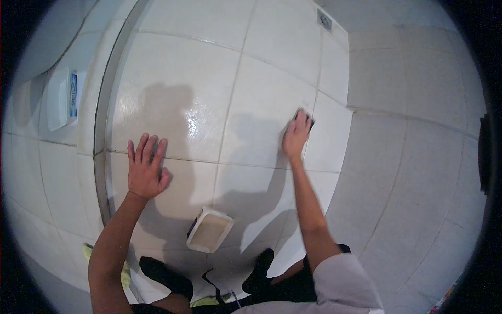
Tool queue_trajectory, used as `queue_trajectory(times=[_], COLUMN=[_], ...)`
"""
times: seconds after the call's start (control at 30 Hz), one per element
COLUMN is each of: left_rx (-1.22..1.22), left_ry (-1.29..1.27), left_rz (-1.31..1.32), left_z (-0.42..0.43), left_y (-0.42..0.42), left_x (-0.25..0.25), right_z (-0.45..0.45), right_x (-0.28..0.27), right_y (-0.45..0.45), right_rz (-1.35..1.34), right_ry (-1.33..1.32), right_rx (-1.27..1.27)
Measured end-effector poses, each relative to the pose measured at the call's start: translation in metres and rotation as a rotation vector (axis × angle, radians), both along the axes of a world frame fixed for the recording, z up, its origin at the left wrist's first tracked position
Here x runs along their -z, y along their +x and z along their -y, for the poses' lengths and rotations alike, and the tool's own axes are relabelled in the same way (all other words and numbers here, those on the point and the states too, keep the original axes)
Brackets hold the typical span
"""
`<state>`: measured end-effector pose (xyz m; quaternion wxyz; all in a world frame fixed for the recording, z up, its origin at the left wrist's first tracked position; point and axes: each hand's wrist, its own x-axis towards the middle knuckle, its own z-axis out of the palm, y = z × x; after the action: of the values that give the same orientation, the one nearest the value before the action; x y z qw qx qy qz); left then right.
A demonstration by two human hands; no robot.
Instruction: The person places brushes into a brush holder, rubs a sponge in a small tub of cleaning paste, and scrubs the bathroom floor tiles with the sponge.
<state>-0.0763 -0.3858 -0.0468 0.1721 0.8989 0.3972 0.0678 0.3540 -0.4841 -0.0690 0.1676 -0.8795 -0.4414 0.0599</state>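
My left hand (pixel 146 170) rests with its fingers spread on the wet, pale floor tiles (pixel 272 94). Farther forward on the right, my right hand (pixel 297 135) is closed over a small scrubber with dark edges (pixel 312 124), pressed to the tiles near a grout line. My fingers cover most of the scrubber, so its exact kind is hard to make out. Between my arms, close to my feet, stands a white rectangular tub (pixel 216 212) with cloudy brownish liquid in it.
A raised tiled ledge (pixel 100 120) runs along the left, with a white tray (pixel 59 104) and a blue-labelled item (pixel 73 94) beyond it. A floor drain (pixel 324 21) sits at the far right corner. Tiled wall (pixel 387 152) rises on the right. Yellow-green cloth (pixel 125 275) lies near my feet.
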Motion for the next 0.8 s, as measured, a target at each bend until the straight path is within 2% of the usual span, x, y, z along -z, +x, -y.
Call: queue_trajectory(times=[0.03,0.07,0.17,0.2,0.23,0.3,0.33,0.37,0.4,0.43,0.47,0.57,0.6,0.67,0.77,0.8], left_rx=[-0.001,-0.003,0.004,-0.004,-0.018,-0.008,0.001,-0.001,-0.006,-0.001,0.002,0.007,-0.004,-0.019,-0.024,-0.023], left_ry=[0.009,0.023,0.032,0.028,0.047,0.020,0.027,0.025,0.019,0.023,0.019,0.003,-0.007,-0.010,0.006,-0.003], left_rz=[0.003,-0.005,-0.010,-0.008,-0.013,0.012,0.010,0.004,-0.004,-0.007,-0.003,-0.002,-0.001,0.004,0.012,0.008], left_z=[-0.002,-0.002,0.003,0.001,-0.002,0.001,0.001,0.000,0.000,0.002,0.001,0.000,0.000,0.000,0.001,0.003], left_y=[0.001,0.001,0.000,-0.001,-0.001,0.000,0.001,0.002,0.002,0.001,0.000,-0.002,-0.001,0.001,0.000,0.000], left_x=[0.000,0.001,0.003,0.003,0.004,0.001,0.000,-0.001,-0.002,-0.001,-0.002,-0.002,-0.002,-0.001,0.001,0.000], right_z=[0.016,0.035,0.025,0.010,-0.027,-0.091,-0.113,-0.131,-0.143,-0.143,-0.124,-0.068,-0.038,-0.023,-0.076,-0.103], right_x=[0.007,-0.002,-0.008,0.010,0.011,-0.002,0.028,0.043,0.035,0.005,-0.002,-0.022,0.008,0.002,0.007,0.020], right_y=[-0.018,-0.043,-0.005,0.031,0.029,-0.006,-0.030,-0.073,-0.129,-0.186,-0.191,-0.176,-0.131,-0.043,0.020,0.015], right_rz=[-0.020,0.058,0.046,0.189,0.185,0.192,0.367,0.348,0.363,0.136,0.130,-0.023,0.112,0.118,0.198,0.178], right_ry=[0.072,0.032,0.090,0.073,0.094,-0.054,0.084,0.261,0.184,0.175,0.180,-0.260,-0.102,0.044,0.008,0.061], right_rx=[-0.013,-0.123,-0.191,-0.154,-0.166,0.383,0.181,-0.015,-0.197,-0.310,-0.303,-0.672,-0.534,-0.304,0.035,0.048])
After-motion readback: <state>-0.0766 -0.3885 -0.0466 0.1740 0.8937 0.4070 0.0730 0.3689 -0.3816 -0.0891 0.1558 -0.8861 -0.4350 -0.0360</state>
